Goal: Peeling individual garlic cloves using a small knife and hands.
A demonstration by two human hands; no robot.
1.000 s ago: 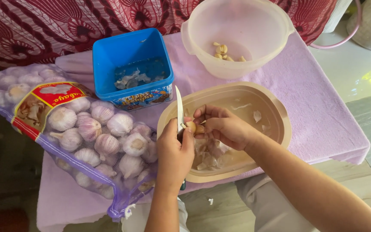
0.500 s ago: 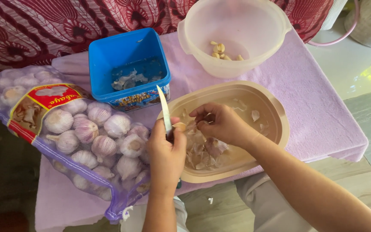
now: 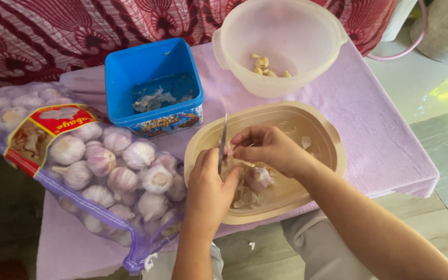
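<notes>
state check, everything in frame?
left hand: shut on knife, blade up
right hand: pinching garlic clove
beige tub: open, holds skins
clear bowl: open, few peeled cloves
blue box: lidless, scraps inside
garlic bag: lying flat, full

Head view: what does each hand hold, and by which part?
Left hand holds a knife by its handle, blade up. Right hand pinches a garlic piece in its fingers.

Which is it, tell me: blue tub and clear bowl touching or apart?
Apart. The head view shows bare lilac cloth between the blue tub and the clear bowl.
</notes>
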